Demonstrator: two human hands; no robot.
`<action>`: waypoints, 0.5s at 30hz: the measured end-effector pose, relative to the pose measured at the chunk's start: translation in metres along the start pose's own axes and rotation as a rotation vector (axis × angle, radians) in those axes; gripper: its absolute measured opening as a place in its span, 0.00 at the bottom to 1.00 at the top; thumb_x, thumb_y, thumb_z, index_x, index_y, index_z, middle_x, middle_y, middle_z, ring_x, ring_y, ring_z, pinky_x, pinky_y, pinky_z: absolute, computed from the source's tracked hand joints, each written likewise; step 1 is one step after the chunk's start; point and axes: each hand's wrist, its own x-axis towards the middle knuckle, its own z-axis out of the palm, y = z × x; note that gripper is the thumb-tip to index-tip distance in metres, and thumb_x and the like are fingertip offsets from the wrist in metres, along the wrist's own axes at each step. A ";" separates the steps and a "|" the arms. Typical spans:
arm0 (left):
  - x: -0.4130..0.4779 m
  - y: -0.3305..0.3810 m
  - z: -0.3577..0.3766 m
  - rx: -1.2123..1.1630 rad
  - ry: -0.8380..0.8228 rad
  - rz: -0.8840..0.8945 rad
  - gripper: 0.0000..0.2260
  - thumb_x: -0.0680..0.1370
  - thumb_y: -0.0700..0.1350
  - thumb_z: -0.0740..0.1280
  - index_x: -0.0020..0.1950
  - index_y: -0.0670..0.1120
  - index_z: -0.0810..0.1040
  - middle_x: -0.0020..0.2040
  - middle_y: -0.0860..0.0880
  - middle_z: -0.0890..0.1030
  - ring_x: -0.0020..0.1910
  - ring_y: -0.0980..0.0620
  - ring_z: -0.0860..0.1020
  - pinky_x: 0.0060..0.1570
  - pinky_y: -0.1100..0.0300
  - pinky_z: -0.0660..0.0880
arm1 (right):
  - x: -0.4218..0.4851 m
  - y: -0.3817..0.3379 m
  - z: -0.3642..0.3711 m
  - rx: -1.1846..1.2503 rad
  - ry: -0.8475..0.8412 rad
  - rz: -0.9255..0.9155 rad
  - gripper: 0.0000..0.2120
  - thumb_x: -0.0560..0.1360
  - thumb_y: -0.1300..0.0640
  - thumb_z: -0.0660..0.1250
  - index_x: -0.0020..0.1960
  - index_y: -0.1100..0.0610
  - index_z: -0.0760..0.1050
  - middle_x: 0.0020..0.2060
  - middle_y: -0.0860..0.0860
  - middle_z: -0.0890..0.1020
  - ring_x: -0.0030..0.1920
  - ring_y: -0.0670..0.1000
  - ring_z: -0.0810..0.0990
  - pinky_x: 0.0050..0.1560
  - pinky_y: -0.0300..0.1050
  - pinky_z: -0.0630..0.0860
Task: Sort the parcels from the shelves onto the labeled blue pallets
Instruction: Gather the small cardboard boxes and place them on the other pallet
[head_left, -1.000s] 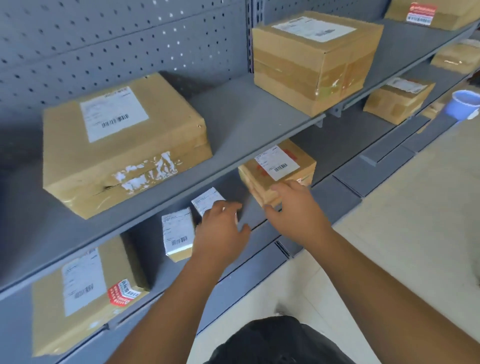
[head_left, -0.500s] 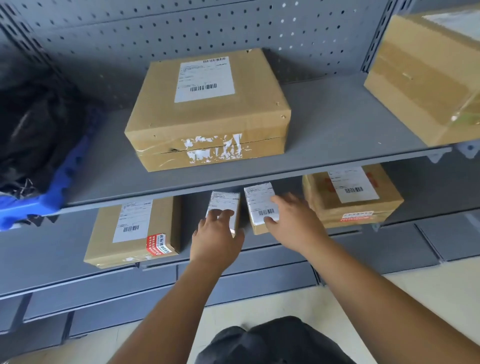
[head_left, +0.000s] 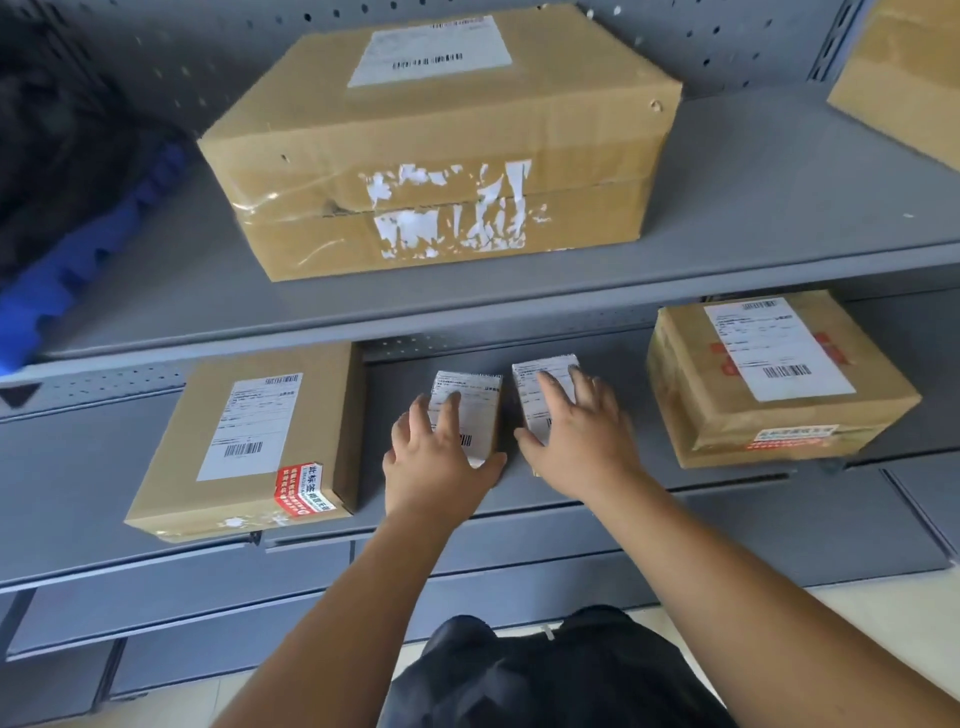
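"Where were the two little parcels?"

"On the lower shelf (head_left: 628, 415), side by side and just apart. The flat box (head_left: 249, 441) sat to their left and the squarer box (head_left: 769, 379) to their right."

"And the hands?"

"The left hand (head_left: 436, 457) lay on the left small parcel (head_left: 480, 415), fingers spread wide and fairly straight over its label, thumb stretched along the near corner. The right hand (head_left: 576, 441) rested the same way on the right small parcel (head_left: 537, 382), fingers flat on top, thumb at its near left edge."

"Was either parcel off the shelf?"

"I couldn't tell; both looked to be sitting on it."

"Above them?"

"The large box (head_left: 441, 156), with scraps of torn white label on its front, stood on the upper shelf (head_left: 753, 208)."
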 end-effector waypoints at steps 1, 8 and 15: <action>0.003 -0.001 0.005 -0.004 0.004 -0.003 0.41 0.74 0.71 0.64 0.81 0.58 0.53 0.82 0.48 0.54 0.80 0.41 0.56 0.72 0.39 0.65 | 0.003 0.001 0.004 0.001 -0.004 0.004 0.38 0.76 0.33 0.60 0.81 0.46 0.55 0.81 0.55 0.56 0.78 0.63 0.57 0.72 0.60 0.65; 0.013 -0.006 0.027 -0.107 0.030 0.003 0.37 0.73 0.66 0.69 0.78 0.60 0.59 0.80 0.52 0.53 0.75 0.40 0.62 0.66 0.41 0.71 | 0.014 0.005 0.024 0.028 -0.025 0.023 0.38 0.74 0.35 0.63 0.80 0.42 0.54 0.81 0.53 0.52 0.74 0.64 0.60 0.70 0.59 0.67; 0.012 -0.002 0.024 -0.107 0.037 -0.010 0.35 0.74 0.65 0.68 0.78 0.58 0.60 0.79 0.52 0.54 0.73 0.41 0.63 0.65 0.42 0.72 | 0.013 0.004 0.020 0.005 -0.041 0.041 0.38 0.71 0.37 0.66 0.78 0.40 0.57 0.80 0.52 0.54 0.68 0.63 0.67 0.65 0.57 0.69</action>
